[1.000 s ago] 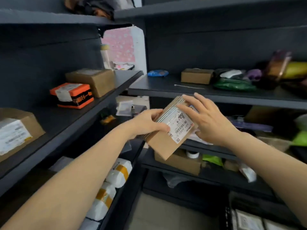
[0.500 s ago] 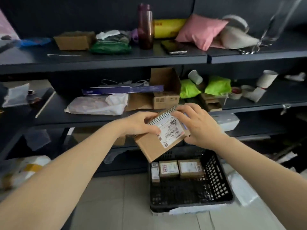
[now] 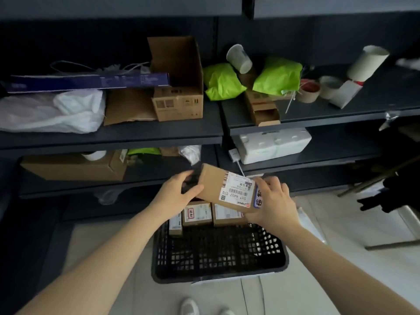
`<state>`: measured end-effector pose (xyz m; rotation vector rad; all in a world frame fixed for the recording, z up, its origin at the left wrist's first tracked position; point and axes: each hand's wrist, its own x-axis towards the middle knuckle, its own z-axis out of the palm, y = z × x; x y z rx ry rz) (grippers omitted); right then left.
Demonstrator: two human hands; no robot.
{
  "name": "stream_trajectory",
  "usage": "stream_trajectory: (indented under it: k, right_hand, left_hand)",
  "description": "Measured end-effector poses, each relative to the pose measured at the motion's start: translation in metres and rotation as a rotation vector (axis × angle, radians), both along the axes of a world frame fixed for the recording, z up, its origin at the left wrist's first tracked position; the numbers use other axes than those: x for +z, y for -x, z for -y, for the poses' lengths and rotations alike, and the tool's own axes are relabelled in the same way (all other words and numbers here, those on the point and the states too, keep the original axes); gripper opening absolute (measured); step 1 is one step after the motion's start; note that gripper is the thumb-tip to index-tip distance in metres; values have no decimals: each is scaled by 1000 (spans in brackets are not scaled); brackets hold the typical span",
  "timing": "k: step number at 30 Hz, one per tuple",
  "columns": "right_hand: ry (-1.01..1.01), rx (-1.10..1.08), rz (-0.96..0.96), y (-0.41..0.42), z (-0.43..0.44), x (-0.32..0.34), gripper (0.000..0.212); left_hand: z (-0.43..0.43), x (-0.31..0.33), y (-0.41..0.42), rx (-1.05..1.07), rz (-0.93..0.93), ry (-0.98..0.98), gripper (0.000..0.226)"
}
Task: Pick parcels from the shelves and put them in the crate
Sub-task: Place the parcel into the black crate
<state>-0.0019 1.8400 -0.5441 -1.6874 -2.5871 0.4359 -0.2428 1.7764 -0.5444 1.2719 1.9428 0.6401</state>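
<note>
Through your head camera, you hold one parcel point(image 3: 212, 184) between both hands, just above the far end of the crate point(image 3: 218, 258). Your left hand point(image 3: 178, 193) grips its left end, with fingers and thumb curled round it. Your right hand point(image 3: 276, 202) grips the right end, and its fingers lie over the edge of the white label point(image 3: 237, 189), which faces up. The parcel lies nearly flat and a little tilted. Below it, three small boxes sit side by side against the crate's far wall: a narrow one point(image 3: 175, 224), a middle one point(image 3: 197, 213) and a right one point(image 3: 227, 215), partly hidden by the parcel. You cannot tell whether the parcel touches them. The crate stands on the floor point(image 3: 102, 258) in front of the shelves point(image 3: 136, 138)
</note>
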Motion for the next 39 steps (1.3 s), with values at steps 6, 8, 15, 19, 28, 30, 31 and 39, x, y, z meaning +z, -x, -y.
stream_trajectory:
  k: [6, 8, 15, 19, 28, 30, 31, 39]
  right_hand:
    - [220, -3, 97, 12, 8, -98, 91]
    - [309, -7, 128, 21, 12, -132, 93]
    - [503, 72, 227, 65, 37, -246, 90]
    - [551, 128, 313, 89, 49, -291, 89]
    - [476, 231, 337, 127, 57, -376, 73]
    - [477, 242, 327, 134, 57, -391, 75]
    - [485, 243, 326, 136, 57, -397, 77]
    - [610, 211, 227, 113, 48, -392, 107]
  left_hand:
    - [23, -102, 29, 60, -78, 123, 44]
    - [42, -138, 41, 86, -99, 183, 44]
    - [100, -232, 80, 128, -229, 308, 49]
    - [111, -260, 87, 125, -229, 316, 54]
    - [114, -286, 94, 156, -163, 195, 58]
    - [116, -289, 95, 155, -160, 177, 58]
    - [116, -290, 96, 155, -160, 169, 58]
    - [118, -287, 93, 111, -219, 160, 59]
